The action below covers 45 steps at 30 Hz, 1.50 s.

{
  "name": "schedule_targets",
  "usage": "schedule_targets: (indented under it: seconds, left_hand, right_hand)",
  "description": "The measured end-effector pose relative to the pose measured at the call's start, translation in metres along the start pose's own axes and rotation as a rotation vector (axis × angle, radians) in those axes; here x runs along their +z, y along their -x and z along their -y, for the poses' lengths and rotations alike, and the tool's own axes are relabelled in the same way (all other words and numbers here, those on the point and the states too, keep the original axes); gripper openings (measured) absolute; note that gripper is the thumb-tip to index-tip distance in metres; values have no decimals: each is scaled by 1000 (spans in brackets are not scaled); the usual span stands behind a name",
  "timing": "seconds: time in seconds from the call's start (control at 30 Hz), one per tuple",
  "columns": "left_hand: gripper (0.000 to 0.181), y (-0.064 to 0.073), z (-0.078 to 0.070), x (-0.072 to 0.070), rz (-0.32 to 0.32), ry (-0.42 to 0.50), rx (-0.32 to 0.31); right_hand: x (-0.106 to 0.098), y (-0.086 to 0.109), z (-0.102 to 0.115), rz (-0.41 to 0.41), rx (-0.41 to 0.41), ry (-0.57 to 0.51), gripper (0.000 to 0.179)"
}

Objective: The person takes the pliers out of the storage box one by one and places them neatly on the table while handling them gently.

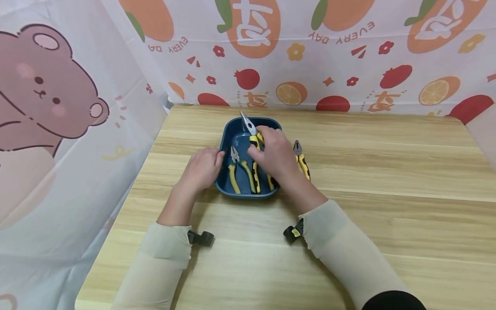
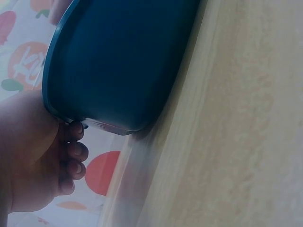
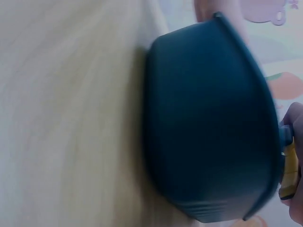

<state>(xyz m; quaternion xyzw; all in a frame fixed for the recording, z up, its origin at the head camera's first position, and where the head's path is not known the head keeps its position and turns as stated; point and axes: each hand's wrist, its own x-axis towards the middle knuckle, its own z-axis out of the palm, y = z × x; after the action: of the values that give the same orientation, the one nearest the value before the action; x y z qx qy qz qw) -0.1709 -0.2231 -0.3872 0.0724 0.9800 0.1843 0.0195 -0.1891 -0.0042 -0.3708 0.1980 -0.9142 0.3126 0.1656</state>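
Observation:
A dark blue plastic basin [image 1: 248, 196] stands on the table, its walls filling much of both wrist views. My left hand [image 1: 202, 169] grips its left rim, thumb on top and fingers curled outside. Over the basin, my right hand [image 1: 276, 154] holds long-nose pliers [image 1: 249, 127] with yellow and black handles; their tips point up and away, over the far rim. Pliers with yellow-green handles [image 1: 235, 157] lie on the basin's left side. Another yellow and black handle [image 1: 271, 182] shows inside near the right wall, its upper part hidden under my right hand.
Just right of the basin, combination pliers [image 1: 302, 162] with yellow and black handles lie on the wooden table [image 1: 387, 193]. Printed cloth [image 1: 348, 56] hangs behind the table's far edge and along the left side.

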Motion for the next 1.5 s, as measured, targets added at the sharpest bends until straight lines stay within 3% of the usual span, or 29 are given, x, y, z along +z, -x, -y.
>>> schedule_targets:
  seconds: [0.2, 0.57, 0.8, 1.07, 1.27, 1.5]
  left_hand:
    - [41, 1, 0, 1, -9, -7, 14]
    - [42, 2, 3, 3, -17, -14, 20]
    - [41, 2, 4, 2, -13, 0, 17]
    - [41, 1, 4, 2, -5, 4, 22]
    - [42, 1, 3, 1, 0, 4, 20]
    - [42, 0, 2, 0, 5, 2, 15]
  right_hand:
    - [-20, 12, -9, 6, 75, 15, 45]
    - [-55, 42, -52, -13, 241, 12, 43]
    - [-71, 50, -81, 16, 348, 40, 41]
    - [-89, 54, -106, 146, 500, 57, 45]
    - [-89, 54, -118, 253, 527, 89, 44]
    - [-87, 55, -126, 316, 560, 75, 44]
